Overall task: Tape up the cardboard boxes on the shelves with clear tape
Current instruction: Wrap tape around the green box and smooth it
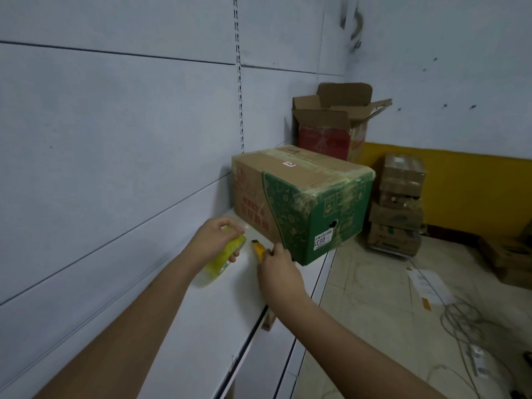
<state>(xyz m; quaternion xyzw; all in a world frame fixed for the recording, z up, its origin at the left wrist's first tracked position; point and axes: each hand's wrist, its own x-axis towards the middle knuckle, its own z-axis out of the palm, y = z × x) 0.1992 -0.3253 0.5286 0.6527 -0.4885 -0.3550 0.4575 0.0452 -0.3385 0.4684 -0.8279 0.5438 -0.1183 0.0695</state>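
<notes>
The left half of the frame is filled by a white panelled wall (115, 139), crossed by a slotted upright (239, 82) near the upper centre. Along the bottom, from lower left toward the centre, a white shelf (218, 312) is seen. Low and left of centre, the left hand (214, 240) is curled over a roll of tape (223, 262), which is gripped from above and rests on the shelf. Just right of it, a yellow knife (259, 250) is pinched by the right hand (277, 272), fingers closed round its handle, the tip pointing up and left; whether a blade is out cannot be told. The right hand is touching or just beside the lower near corner of the box (299, 197), which sits on the shelf at the centre of the frame. The box is brown and green, its flaps are closed, and glossy tape is seen along its top seam and edges; its near corner overhangs the shelf front. Behind it, in the upper centre right, an open box (331, 125) with raised flaps is standing. Further right, against a yellow wall band (475, 191), 1 stack of cartons (398, 205) is seen on the tiled floor (374, 283). At lower right, cables (466, 321) are lying on the floor.
</notes>
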